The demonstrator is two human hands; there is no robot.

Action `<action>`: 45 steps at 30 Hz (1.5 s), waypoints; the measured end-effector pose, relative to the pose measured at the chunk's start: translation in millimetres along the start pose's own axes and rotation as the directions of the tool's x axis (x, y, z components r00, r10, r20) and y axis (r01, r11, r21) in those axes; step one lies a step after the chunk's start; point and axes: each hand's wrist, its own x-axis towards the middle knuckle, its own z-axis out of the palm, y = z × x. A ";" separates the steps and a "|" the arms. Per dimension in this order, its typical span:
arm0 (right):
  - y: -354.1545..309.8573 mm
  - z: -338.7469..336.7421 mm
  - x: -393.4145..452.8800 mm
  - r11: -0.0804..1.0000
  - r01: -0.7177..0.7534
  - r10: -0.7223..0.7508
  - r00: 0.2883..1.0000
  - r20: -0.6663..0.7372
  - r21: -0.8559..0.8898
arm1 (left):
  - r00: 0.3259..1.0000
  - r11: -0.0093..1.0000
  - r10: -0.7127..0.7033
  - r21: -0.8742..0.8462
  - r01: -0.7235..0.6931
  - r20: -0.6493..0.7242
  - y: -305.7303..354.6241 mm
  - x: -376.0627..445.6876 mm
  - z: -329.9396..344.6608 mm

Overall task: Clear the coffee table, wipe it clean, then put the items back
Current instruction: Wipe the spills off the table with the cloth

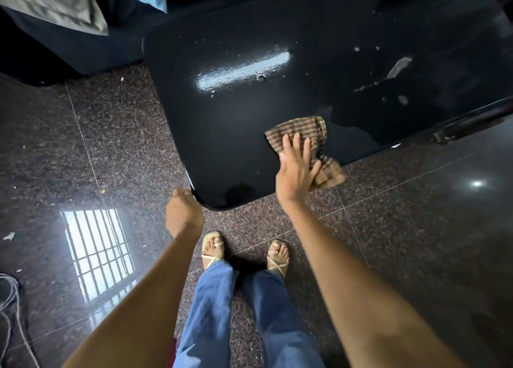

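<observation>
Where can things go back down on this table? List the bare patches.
The coffee table holds only the cloth, under the right hand at the near edge. Bare: the near corner by the left hand and the left half. The far-right area carries pale smears and looks wet; leave it.

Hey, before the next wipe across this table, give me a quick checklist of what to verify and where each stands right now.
1. Striped brown cloth under the right hand: ok, palm flat on it.
2. Left hand steadying the glossy black coffee table at its near corner: ok.
3. Tabletop cleared of items: ok in the part visible.
4. Surface clean: not ok, pale smears and droplets remain further back.
5. Cloth fully on the table: not ok, one end hangs over the near edge.
6. Cloth damp enough: cannot tell.
</observation>
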 end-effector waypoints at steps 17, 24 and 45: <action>120.1 -63.7 83.2 0.934 0.313 -0.285 0.944 0.168 -0.174 | 0.942 0.966 0.254 0.004 -0.259 -0.218 85.8 -31.0 48.2; 33.7 -18.1 24.2 0.982 0.184 -0.178 0.980 0.090 -0.054 | 0.929 0.936 0.340 0.149 -0.319 -0.146 75.8 -23.2 44.7; 8.6 -16.3 23.5 0.942 0.330 -0.313 0.932 0.184 -0.068 | 0.922 0.932 0.356 0.136 -0.337 -0.155 93.6 18.9 20.3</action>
